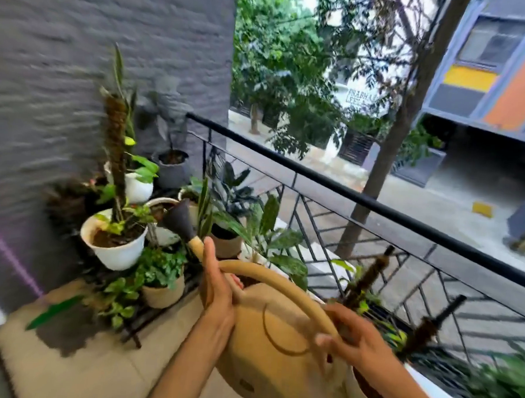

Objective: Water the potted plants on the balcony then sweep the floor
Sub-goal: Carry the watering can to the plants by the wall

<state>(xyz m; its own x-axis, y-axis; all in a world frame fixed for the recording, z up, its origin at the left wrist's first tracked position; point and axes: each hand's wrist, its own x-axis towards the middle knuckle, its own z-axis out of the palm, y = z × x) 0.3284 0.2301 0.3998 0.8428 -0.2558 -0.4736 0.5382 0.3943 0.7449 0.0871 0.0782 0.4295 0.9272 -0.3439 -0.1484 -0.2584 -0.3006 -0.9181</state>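
Note:
I hold a beige watering can tilted in front of me. Its dark rose head points up and left, toward a white pot with a plant on a moss pole. My left hand grips the can near the base of the spout and the front of the arched handle. My right hand closes on the rear end of that handle. Several potted plants stand on a low rack in the corner, among them a beige pot with small leaves.
A black metal railing runs along the right side of the balcony, with more pots at its foot. A grey textured wall closes the left. The floor is tan tile. The picture is blurred by motion.

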